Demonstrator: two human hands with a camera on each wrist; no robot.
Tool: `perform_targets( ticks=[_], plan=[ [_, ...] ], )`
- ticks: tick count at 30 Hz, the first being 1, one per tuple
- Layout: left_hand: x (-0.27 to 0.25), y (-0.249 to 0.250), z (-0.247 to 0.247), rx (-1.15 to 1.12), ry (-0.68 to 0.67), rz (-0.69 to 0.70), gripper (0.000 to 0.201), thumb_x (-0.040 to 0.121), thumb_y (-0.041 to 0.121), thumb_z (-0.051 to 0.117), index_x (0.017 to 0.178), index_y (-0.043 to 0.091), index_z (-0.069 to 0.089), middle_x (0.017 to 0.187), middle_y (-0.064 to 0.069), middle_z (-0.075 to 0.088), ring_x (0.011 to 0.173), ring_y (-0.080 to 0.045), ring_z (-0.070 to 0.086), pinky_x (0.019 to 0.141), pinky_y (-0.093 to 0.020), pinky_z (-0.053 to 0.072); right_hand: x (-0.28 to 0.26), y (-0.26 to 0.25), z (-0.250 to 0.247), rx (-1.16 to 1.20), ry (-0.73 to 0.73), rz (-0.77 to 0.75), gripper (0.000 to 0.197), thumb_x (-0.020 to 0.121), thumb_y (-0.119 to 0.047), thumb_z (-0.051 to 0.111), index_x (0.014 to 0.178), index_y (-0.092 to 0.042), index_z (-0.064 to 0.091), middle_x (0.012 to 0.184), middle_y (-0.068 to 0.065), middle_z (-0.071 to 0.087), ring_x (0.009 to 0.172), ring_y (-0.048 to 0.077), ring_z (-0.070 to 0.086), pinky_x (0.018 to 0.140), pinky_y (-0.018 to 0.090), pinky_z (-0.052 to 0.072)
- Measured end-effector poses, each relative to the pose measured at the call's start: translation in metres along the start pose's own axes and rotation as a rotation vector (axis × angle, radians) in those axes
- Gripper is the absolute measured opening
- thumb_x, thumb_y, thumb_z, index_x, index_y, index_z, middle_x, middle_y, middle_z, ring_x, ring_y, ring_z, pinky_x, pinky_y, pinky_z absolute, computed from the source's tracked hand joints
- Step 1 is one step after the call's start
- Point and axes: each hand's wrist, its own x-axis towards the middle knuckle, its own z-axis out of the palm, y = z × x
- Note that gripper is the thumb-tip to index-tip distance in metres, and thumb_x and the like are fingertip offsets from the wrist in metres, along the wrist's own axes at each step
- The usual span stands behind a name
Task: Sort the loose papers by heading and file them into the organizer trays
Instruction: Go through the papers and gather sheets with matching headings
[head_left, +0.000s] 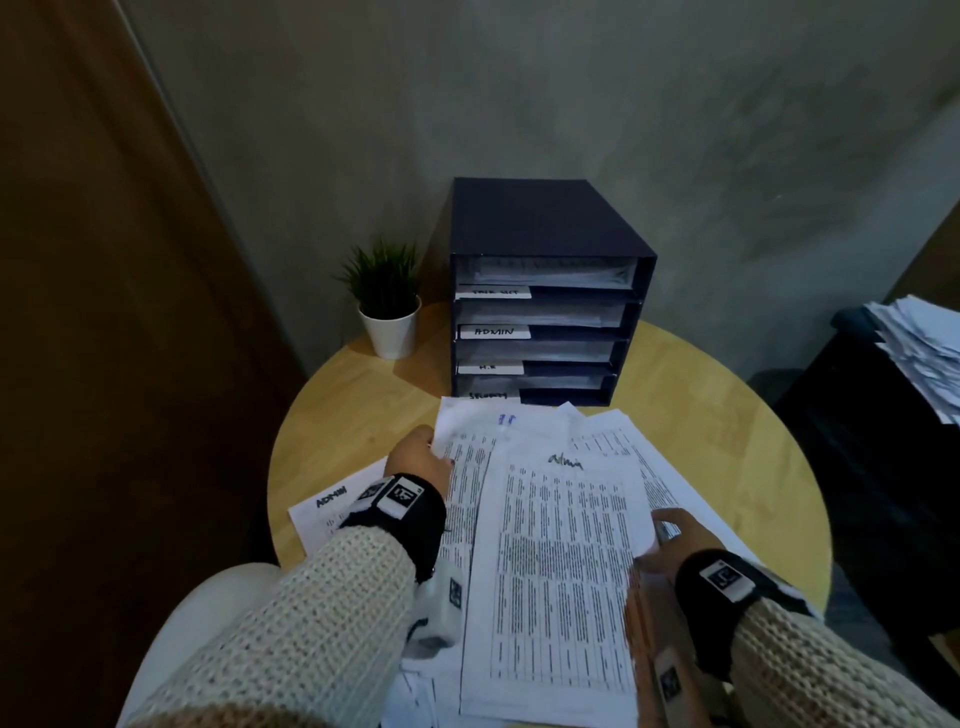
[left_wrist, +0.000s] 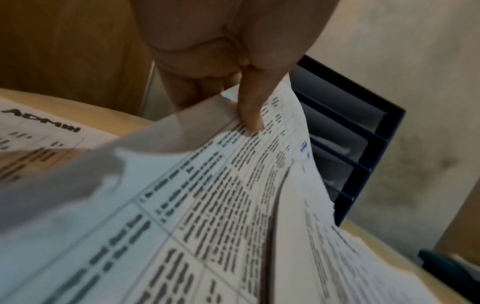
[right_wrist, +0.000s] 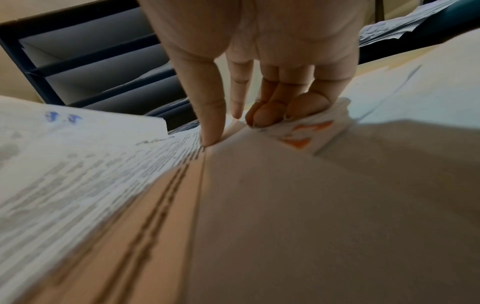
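Centrally, in the lower half of the head view, the loose papers (head_left: 550, 545) lie fanned over the round table (head_left: 353, 410). The left hand (head_left: 418, 454) pinches the upper left edge of one sheet, thumb on top (fingers underneath, hidden). The right hand (head_left: 667, 545) pinches the right edge of the top sheet, headed "Admin". A separate ADMIN sheet (head_left: 332, 506) is half covered by the left sleeve. Behind, at frame centre, the organizer (head_left: 540, 291) shows four trays; its top and bottom labels are hard to read.
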Motion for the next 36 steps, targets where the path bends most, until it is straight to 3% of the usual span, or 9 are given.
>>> perform_targets(
  ticks=[3, 7, 13, 19, 23, 26, 31, 34, 36],
  plan=[
    [-0.002, 0.007, -0.02, -0.157, 0.089, 0.031, 0.024, 0.09, 0.008, 0.055, 0.114, 0.006, 0.054, 0.113, -0.015, 0.062, 0.1, -0.027, 0.058, 0.082, -0.027, 0.041, 0.0, 0.0, -0.003, 0.023, -0.013, -0.017, 0.04, 0.075, -0.007, 0.07, 0.1, -0.03, 0.049, 0.112, 0.006, 0.059, 0.079, 0.017, 0.056, 0.06, 0.017, 0.04],
    [-0.009, 0.031, -0.059, -0.278, 0.276, 0.132, 0.027, 0.095, 0.006, 0.043, 0.121, 0.005, 0.051, 0.112, -0.017, 0.058, 0.104, -0.031, 0.056, 0.082, -0.026, 0.036, -0.006, -0.002, -0.006, 0.088, -0.004, -0.062, 0.063, 0.075, -0.012, 0.078, 0.132, -0.012, 0.051, 0.138, 0.009, 0.051, 0.12, 0.024, 0.054, 0.086, 0.026, 0.043],
    [-0.028, 0.064, -0.111, -0.405, 0.401, 0.262, 0.022, 0.092, 0.001, 0.039, 0.108, 0.012, 0.049, 0.091, -0.006, 0.054, 0.087, -0.026, 0.056, 0.073, -0.025, 0.037, -0.032, -0.031, -0.019, 0.242, 0.043, -0.093, 0.058, 0.084, -0.045, 0.065, 0.133, -0.015, 0.053, 0.137, 0.012, 0.053, 0.121, 0.028, 0.055, 0.096, 0.031, 0.042],
    [-0.048, 0.105, -0.15, -0.48, 0.5, 0.405, 0.021, 0.09, 0.001, 0.046, 0.099, 0.02, 0.046, 0.096, 0.002, 0.056, 0.084, -0.013, 0.051, 0.056, -0.013, 0.033, -0.071, -0.08, -0.035, 0.602, -0.021, -0.364, 0.06, 0.087, -0.032, 0.065, 0.142, -0.023, 0.042, 0.141, 0.006, 0.049, 0.127, 0.027, 0.048, 0.106, 0.042, 0.039],
    [-0.061, 0.128, -0.167, -0.615, 0.503, 0.482, 0.025, 0.091, 0.004, 0.049, 0.113, 0.014, 0.049, 0.107, 0.003, 0.059, 0.093, -0.011, 0.055, 0.062, -0.011, 0.039, -0.084, -0.103, -0.041, 0.64, -0.065, -0.517, 0.068, 0.091, -0.032, 0.059, 0.15, -0.026, 0.025, 0.149, -0.002, 0.039, 0.138, 0.022, 0.037, 0.108, 0.036, 0.036],
    [-0.061, 0.134, -0.167, -0.69, 0.424, 0.463, 0.026, 0.091, 0.006, 0.053, 0.115, 0.016, 0.049, 0.103, 0.005, 0.06, 0.093, -0.013, 0.058, 0.071, -0.019, 0.047, -0.084, -0.108, -0.044, 0.719, -0.025, -0.549, 0.056, 0.091, -0.027, 0.059, 0.142, -0.018, 0.039, 0.125, -0.002, 0.056, 0.114, 0.019, 0.053, 0.089, 0.018, 0.046],
    [-0.036, 0.115, -0.137, -0.718, 0.255, 0.293, 0.036, 0.088, 0.006, 0.061, 0.122, 0.015, 0.051, 0.109, 0.003, 0.062, 0.099, -0.015, 0.061, 0.082, -0.027, 0.048, -0.07, -0.096, -0.04, 0.916, -0.146, -0.474, 0.079, 0.049, -0.052, 0.087, 0.113, -0.011, 0.063, 0.118, 0.007, 0.068, 0.105, 0.025, 0.066, 0.094, 0.043, 0.052],
    [-0.011, 0.088, -0.103, -0.581, 0.09, 0.135, 0.03, 0.09, 0.013, 0.058, 0.12, 0.013, 0.056, 0.117, -0.005, 0.064, 0.105, -0.024, 0.062, 0.091, -0.034, 0.05, -0.06, -0.082, -0.031, 0.98, -0.14, -0.398, 0.03, 0.089, -0.001, 0.061, 0.118, 0.002, 0.056, 0.091, 0.007, 0.074, 0.062, 0.001, 0.071, 0.055, 0.01, 0.054],
    [0.002, 0.066, -0.075, -0.49, -0.056, 0.039, 0.015, 0.092, 0.016, 0.056, 0.106, 0.014, 0.061, 0.118, -0.014, 0.065, 0.105, -0.03, 0.062, 0.096, -0.042, 0.049, -0.052, -0.072, -0.024, 0.83, -0.067, -0.305, 0.029, 0.094, 0.001, 0.053, 0.123, 0.003, 0.056, 0.101, 0.012, 0.066, 0.058, 0.003, 0.067, 0.044, 0.004, 0.045]
  ],
)
